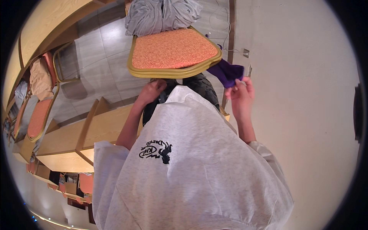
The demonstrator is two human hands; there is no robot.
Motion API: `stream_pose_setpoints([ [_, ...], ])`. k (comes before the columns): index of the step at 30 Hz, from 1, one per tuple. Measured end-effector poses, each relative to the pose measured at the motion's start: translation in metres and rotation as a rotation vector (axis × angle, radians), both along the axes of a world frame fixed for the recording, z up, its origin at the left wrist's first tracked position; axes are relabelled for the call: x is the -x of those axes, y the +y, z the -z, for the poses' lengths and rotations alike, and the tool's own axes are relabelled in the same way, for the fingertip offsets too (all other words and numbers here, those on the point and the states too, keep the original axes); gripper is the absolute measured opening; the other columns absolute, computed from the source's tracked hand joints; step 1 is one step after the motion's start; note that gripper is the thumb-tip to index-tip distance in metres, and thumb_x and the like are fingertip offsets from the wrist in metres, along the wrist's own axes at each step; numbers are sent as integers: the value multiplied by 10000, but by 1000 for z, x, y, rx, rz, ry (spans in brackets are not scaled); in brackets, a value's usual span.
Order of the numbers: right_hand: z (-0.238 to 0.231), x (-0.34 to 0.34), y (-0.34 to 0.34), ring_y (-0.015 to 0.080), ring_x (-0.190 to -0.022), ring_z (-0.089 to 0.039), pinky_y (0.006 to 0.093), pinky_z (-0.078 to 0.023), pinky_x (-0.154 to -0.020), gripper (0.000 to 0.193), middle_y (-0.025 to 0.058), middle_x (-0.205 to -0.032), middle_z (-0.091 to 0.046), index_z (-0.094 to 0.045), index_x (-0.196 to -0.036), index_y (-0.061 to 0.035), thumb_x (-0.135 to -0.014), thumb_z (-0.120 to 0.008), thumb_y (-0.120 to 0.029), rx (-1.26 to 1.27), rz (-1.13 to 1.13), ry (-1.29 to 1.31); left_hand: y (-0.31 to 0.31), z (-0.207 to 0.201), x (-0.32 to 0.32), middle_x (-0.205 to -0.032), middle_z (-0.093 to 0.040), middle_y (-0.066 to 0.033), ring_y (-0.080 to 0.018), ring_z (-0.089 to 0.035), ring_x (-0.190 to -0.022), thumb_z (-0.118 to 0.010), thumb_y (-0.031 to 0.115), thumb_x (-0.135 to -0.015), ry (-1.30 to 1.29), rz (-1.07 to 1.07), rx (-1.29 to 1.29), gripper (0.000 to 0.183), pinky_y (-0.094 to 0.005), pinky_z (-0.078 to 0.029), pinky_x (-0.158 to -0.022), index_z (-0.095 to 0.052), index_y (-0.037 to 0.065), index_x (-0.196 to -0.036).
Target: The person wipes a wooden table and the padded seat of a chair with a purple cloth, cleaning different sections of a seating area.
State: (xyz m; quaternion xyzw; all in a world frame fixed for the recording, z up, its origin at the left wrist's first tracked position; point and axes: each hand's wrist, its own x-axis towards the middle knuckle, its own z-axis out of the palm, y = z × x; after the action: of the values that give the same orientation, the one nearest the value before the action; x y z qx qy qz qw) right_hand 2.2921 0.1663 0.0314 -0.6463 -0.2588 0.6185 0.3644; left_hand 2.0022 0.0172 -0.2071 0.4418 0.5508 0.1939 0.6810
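My right hand point(242, 92) pinches the end of a dark purple cloth point(226, 73), possibly a garment, beside the right edge of a chair. The cloth trails back toward the chair and partly disappears behind its seat. That chair seat point(172, 49) has orange patterned upholstery and a gold frame, and is right in front of my legs. My left hand point(152, 91) is curled just below the seat's front edge, close to my dark patterned trousers point(201, 85). Whatever its fingers hold, if anything, is hidden.
A bundled grey cloth point(161, 17) rests at the far side of the seat. On the right rises a pale wall point(299, 96) with a socket point(246, 53) and a loose cable. Wooden desks point(65, 140) and more orange chairs point(39, 119), one with a brown paper bag point(41, 78), stand left.
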Motion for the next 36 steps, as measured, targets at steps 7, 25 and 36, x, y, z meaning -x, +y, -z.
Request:
stream_pose_setpoints([
  [7,-98,18,2,288,-503,-636,367,-532,-453,223,232,-845,-670,-415,-1210,36,-1021,-471,-68,-185,-177,134,69,-143,2,-1205,-654,-222,-436,-641,-1083,-627,194,-939,360,296,-432,429,-496,-521,-892,-553,4,-1317],
  [25,-153,46,38,75,-551,-542,190,-442,-459,427,174,-1067,-708,-613,-1183,55,-1129,-312,-243,-747,-289,475,61,-171,60,-980,-685,-233,-408,-704,-901,-697,164,-903,190,-466,-510,447,-428,-556,-801,-535,43,-1301],
  [36,-149,3,37,110,-675,-554,303,-504,-668,239,-13,-781,-623,-613,-972,-87,-1082,-465,-238,-640,172,213,67,-119,109,-1075,-652,-134,-378,-570,-1122,-735,35,-673,646,-37,-776,500,-443,-475,-968,-624,57,-1160],
])
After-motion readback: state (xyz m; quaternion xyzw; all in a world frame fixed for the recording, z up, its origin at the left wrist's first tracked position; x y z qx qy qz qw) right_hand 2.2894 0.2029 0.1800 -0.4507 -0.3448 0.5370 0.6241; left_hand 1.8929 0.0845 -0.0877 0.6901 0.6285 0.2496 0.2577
